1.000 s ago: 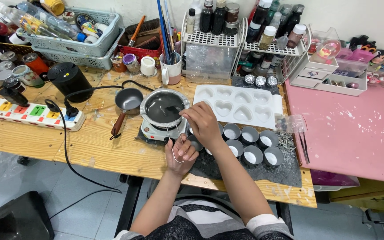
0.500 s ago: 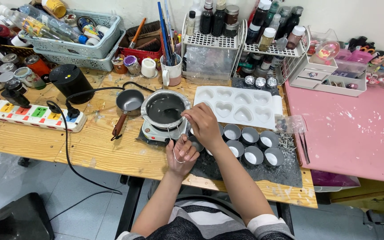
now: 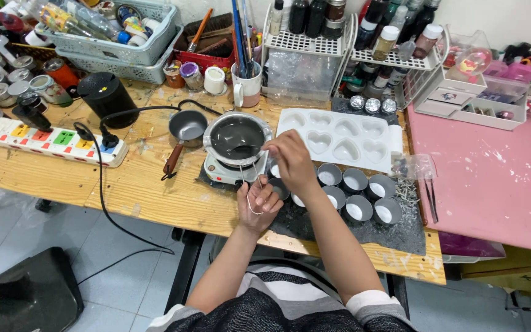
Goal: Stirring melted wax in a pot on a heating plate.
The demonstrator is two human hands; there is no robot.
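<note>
1. Two hands at work over a pot (image 3: 237, 138) of grey liquid on a small hotplate (image 3: 228, 173), near the front edge of the wooden bench (image 3: 149, 197).
2. Left hand (image 3: 257, 206): closed around the pot's wire handle (image 3: 250, 195), below the hotplate, close to the bench edge.
3. Right hand (image 3: 291, 161): fingers pinched together on a thin stirrer (image 3: 250, 149) dipping into the liquid; stirrer mostly hidden, kind not discernible.
4. Risk, judged: pot steadied by the wire alone; a pull toward the body likely to tip it off the hotplate and spill liquid over the bench edge onto the lap.
5. Risk, judged: right forearm lying over the grey cups (image 3: 356, 195) on the dark mat (image 3: 364, 230); a sideways sweep likely to knock them.
6. Risk, judged: black cable (image 3: 102, 190) hanging off the front edge to the floor; a snag likely to drag the power strip (image 3: 56, 140).
7. Edges: saucepan (image 3: 185, 130) touching or just beside the pot on its left; heart mould (image 3: 339, 138) just beside on the right; mug of brushes (image 3: 246, 86) and racks (image 3: 305, 52) behind.
8. Open room: bare wood left of the hotplate toward the front edge; pink table (image 3: 493, 184) to the right largely free.
</note>
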